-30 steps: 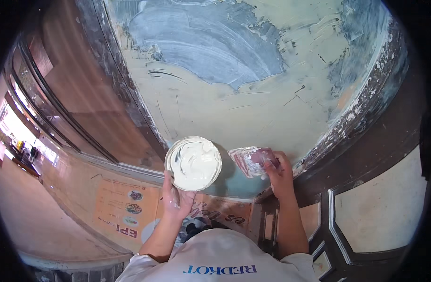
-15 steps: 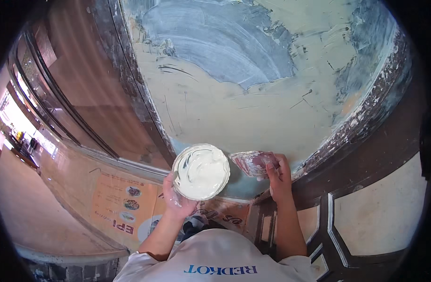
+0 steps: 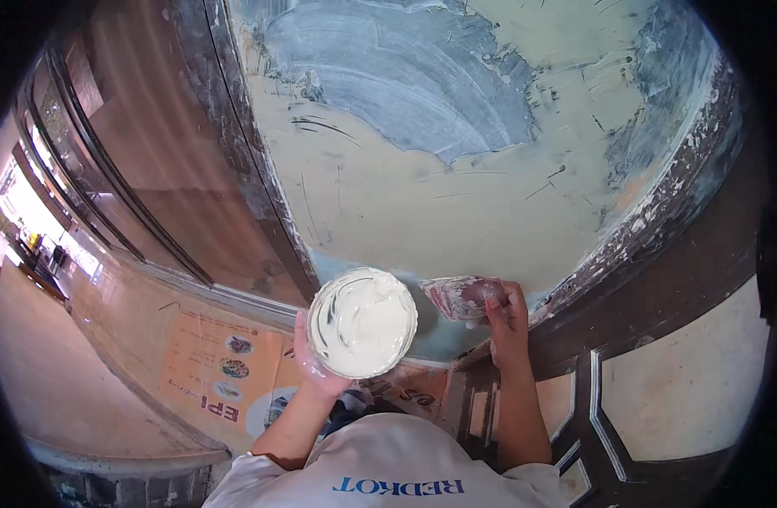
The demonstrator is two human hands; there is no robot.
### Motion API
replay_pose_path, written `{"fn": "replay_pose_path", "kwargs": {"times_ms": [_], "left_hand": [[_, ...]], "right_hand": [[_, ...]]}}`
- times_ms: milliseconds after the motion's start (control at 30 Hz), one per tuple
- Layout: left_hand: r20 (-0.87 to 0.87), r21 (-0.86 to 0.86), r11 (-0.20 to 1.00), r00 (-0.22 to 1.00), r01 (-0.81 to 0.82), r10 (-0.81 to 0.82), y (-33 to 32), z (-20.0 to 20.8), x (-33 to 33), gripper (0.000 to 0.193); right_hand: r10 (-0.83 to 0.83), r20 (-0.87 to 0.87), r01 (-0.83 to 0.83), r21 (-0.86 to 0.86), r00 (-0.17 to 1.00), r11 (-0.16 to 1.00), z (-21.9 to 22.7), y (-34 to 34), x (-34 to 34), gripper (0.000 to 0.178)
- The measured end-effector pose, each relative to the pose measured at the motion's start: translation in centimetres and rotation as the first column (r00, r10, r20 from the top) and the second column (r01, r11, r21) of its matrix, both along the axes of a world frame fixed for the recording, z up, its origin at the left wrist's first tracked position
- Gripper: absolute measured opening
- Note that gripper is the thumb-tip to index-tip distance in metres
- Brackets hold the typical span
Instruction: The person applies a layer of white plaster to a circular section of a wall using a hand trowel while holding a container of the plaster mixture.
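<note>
Holding one tub of paste is the left hand; the right hand grips one scraper.

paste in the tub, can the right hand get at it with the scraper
Probably yes: the tub in the left hand is open, its paste exposed, and nothing visible lies between it and the scraper in the right hand.

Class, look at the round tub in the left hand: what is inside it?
Inside the tub is creamy white, swirled paste. Whatever lies beneath the paste is covered and cannot be seen.
</note>
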State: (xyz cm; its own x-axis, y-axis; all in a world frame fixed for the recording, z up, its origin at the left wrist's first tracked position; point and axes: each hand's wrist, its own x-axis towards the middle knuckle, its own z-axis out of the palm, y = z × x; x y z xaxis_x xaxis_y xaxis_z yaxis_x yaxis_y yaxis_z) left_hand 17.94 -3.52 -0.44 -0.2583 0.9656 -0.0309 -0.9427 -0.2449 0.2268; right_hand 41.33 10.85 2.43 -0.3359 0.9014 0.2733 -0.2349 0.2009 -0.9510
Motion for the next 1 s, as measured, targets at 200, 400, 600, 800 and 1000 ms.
{"fn": "replay_pose_path", "kwargs": {"times_ms": [200, 400, 600, 800, 1000], "left_hand": [[0.013, -0.012, 1.000, 1.000, 0.000, 0.000, 0.1, -0.2, 0.6, 0.066], [-0.061, -0.025, 0.998, 0.997, -0.057, 0.055, 0.2, -1.5, 0.8, 0.068], [-0.026, -0.020, 0.999, 0.999, -0.036, 0.036, 0.2, -0.3, 0.9, 0.068], [-0.214, -0.049, 0.997, 0.976, -0.063, 0.051, 0.1, -1.7, 0.4, 0.069], [-0.167, -0.192, 0.978, 0.985, -0.076, 0.044, -0.2, -0.6, 1.2, 0.064]], "right_hand": [[-0.018, 0.034, 0.017, 0.020, 0.999, 1.000, -0.6, 0.3, 0.3, 0.024], [-0.014, -0.002, 0.014, -0.021, 1.000, 1.000, 0.1, 0.2, 0.2, 0.023], [-0.027, -0.022, 0.028, 0.046, 0.999, 0.999, -0.8, 0.8, 0.1, 0.024], [-0.001, 0.065, -0.003, 0.053, 0.998, 0.999, 2.1, 0.5, 0.3, 0.022], [-0.202, 0.380, 0.004, 0.462, 0.903, 0.887, 4.9, 0.2, -0.1, 0.019]]}}
